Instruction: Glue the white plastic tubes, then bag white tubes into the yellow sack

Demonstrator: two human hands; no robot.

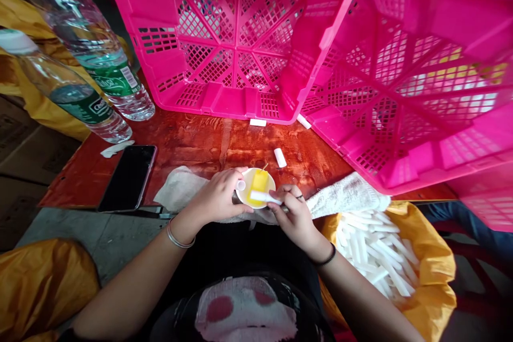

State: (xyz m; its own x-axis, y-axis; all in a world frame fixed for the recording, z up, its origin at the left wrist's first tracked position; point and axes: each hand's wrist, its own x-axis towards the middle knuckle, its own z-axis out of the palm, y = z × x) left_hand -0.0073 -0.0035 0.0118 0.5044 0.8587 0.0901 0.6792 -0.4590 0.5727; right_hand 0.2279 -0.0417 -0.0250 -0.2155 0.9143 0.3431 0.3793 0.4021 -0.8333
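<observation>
Two hands: left hand (218,197) curls its fingers (236,175) around a small white tube (241,185); right hand (294,214) pinches a slim white stick (265,197) between its fingertips.
Dish: round shallow cream dish (269,177) between the hands, holding a glossy yellow block (258,183); the stick lies across its near rim.
Cloth: nubbly white towel (344,195) under the hands at the near table edge.
Bag: crinkled yellow bag (436,272) at right, full of white sticks (380,256).
Table: worn reddish table (200,144); flat black phone (128,177), loose white cap (279,157).
Far: two clear plastic bottles (100,75); two pink lattice crates (240,37) tilted up.
</observation>
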